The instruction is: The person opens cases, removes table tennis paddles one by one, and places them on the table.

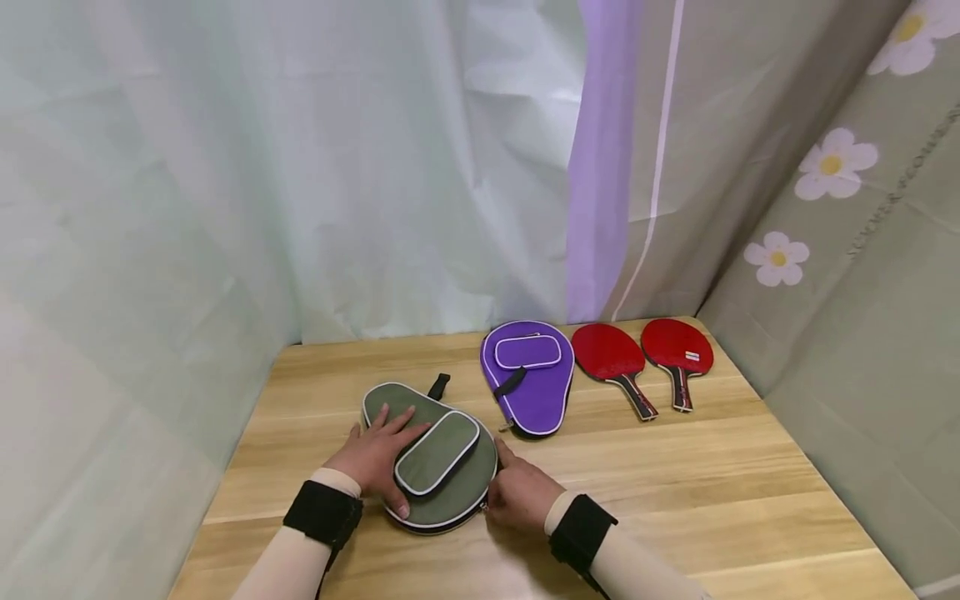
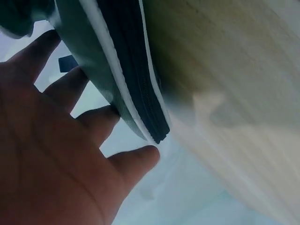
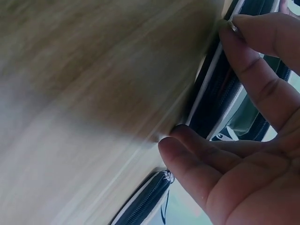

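On the table lies a grey-green table tennis paddle case (image 1: pixel 452 503) with white piping and a raised oval pocket (image 1: pixel 438 452). My left hand (image 1: pixel 380 457) rests spread over its left part, fingers stretched toward the pocket. Seen in the left wrist view, fingertips meet the case's side next to a dark zipper (image 2: pixel 146 91). At the rounded right edge, my right hand (image 1: pixel 523 493) pinches a small metal zipper pull (image 3: pixel 233 26) between thumb and index finger. Its other fingers point down close to the tabletop.
Behind the green case lies a purple paddle case (image 1: pixel 542 390) with a small pocket and dark strap. Farther right are two red paddles, one (image 1: pixel 606 352) beside the purple case and another (image 1: pixel 672 343) near the table's back right corner. Curtains (image 1: pixel 375 167) enclose the wooden table (image 1: pixel 712 492).
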Motion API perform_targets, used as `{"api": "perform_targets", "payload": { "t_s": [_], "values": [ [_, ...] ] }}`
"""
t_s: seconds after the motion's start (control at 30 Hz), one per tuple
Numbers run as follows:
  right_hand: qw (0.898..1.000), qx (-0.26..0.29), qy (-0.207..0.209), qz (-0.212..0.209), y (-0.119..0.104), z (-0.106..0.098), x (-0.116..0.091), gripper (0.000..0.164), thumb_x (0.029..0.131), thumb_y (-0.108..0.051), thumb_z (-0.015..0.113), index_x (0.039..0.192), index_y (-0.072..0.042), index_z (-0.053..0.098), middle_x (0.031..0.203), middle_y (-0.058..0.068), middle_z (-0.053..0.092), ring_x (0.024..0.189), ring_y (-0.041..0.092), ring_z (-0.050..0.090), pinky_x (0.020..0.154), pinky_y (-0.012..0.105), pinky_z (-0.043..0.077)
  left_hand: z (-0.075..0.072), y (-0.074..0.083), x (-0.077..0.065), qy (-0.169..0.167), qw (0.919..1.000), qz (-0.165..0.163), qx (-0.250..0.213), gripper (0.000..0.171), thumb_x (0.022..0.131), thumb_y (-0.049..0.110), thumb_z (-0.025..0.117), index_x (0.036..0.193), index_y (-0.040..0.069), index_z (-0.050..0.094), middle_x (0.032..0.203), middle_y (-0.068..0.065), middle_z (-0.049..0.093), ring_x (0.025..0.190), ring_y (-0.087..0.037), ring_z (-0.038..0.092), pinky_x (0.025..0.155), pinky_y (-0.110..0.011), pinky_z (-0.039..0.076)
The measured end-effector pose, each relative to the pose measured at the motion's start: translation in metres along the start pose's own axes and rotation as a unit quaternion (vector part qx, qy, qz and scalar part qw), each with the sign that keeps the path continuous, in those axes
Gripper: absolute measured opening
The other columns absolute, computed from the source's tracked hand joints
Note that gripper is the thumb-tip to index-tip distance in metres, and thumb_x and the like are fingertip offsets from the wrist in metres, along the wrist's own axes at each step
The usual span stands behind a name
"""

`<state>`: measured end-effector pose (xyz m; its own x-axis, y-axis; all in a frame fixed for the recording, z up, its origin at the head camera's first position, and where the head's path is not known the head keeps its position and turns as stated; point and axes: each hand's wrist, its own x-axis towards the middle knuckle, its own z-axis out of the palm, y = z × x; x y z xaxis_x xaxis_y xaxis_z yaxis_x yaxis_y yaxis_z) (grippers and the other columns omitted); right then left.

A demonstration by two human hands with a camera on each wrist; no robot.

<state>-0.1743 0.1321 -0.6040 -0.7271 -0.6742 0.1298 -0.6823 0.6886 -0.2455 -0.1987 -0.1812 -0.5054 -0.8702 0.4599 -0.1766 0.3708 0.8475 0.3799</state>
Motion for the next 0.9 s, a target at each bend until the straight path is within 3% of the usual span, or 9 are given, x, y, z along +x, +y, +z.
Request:
{"api": "perform_targets", "payload": {
  "t_s": [0.17, 0.23, 0.3, 0.57, 0.73, 0.9],
  "values": [
    [1.000, -0.015, 0.009, -0.006, 0.001, 0.003, -0.003, 0.025, 0.081, -0.027, 0.092, 0.063, -0.035, 0.077, 0.144, 0.024, 0.077, 0.163, 0.046, 0.052, 0.116, 0.035, 0.061, 0.008, 0.001, -0.008, 0.026, 0.9990, -0.011, 0.036, 0.139, 0.046, 0.056, 0.114, 0.168, 0.024, 0.056, 0.182, -0.018, 0.044, 0.168, -0.068, 0.025, 0.121, -0.100, 0.020],
    [1.000, -0.017, 0.015, -0.008, 0.002, 0.003, -0.005, 0.026, 0.080, -0.025, 0.092, 0.062, -0.035, 0.076, 0.146, 0.026, 0.076, 0.163, 0.047, 0.052, 0.114, 0.034, 0.062, 0.011, 0.002, -0.011, 0.035, 0.9981, -0.015, 0.048, 0.139, 0.047, 0.063, 0.112, 0.168, 0.025, 0.055, 0.181, -0.017, 0.045, 0.167, -0.071, 0.024, 0.122, -0.099, 0.019],
    [1.000, -0.012, 0.017, -0.007, 0.003, 0.004, -0.007, 0.027, 0.080, -0.024, 0.092, 0.062, -0.034, 0.075, 0.155, 0.035, 0.066, 0.163, 0.048, 0.052, 0.110, 0.033, 0.063, 0.015, 0.003, -0.015, 0.042, 0.9973, -0.020, 0.057, 0.139, 0.049, 0.070, 0.108, 0.169, 0.025, 0.055, 0.181, -0.018, 0.045, 0.166, -0.074, 0.022, 0.124, -0.098, 0.019],
    [0.999, 0.037, 0.018, -0.004, -0.002, -0.011, -0.013, 0.019, 0.082, -0.021, 0.091, 0.067, -0.029, 0.082, 0.159, 0.050, 0.052, 0.162, 0.056, 0.049, 0.109, 0.038, 0.064, 0.025, 0.008, -0.024, 0.072, 0.9938, -0.029, 0.079, 0.135, 0.053, 0.084, 0.099, 0.167, 0.024, 0.057, 0.175, -0.022, 0.051, 0.164, -0.075, 0.025, 0.125, -0.096, 0.019],
    [0.998, 0.055, 0.009, 0.007, -0.005, -0.015, -0.015, 0.019, 0.080, -0.019, 0.091, 0.066, -0.027, 0.080, 0.164, 0.052, 0.046, 0.160, 0.055, 0.051, 0.104, 0.038, 0.064, 0.029, 0.016, -0.028, 0.074, 0.9927, -0.050, 0.081, 0.137, 0.055, 0.086, 0.097, 0.168, 0.020, 0.056, 0.173, -0.026, 0.052, 0.164, -0.072, 0.029, 0.127, -0.093, 0.022],
    [0.999, 0.040, 0.005, 0.009, -0.004, -0.006, -0.016, 0.023, 0.080, -0.018, 0.091, 0.065, -0.030, 0.078, 0.166, 0.049, 0.046, 0.162, 0.051, 0.051, 0.106, 0.037, 0.064, 0.036, 0.027, -0.032, 0.087, 0.9888, -0.066, 0.102, 0.140, 0.057, 0.091, 0.092, 0.167, 0.014, 0.055, 0.166, -0.032, 0.054, 0.156, -0.075, 0.039, 0.123, -0.089, 0.037]
  ]
}}
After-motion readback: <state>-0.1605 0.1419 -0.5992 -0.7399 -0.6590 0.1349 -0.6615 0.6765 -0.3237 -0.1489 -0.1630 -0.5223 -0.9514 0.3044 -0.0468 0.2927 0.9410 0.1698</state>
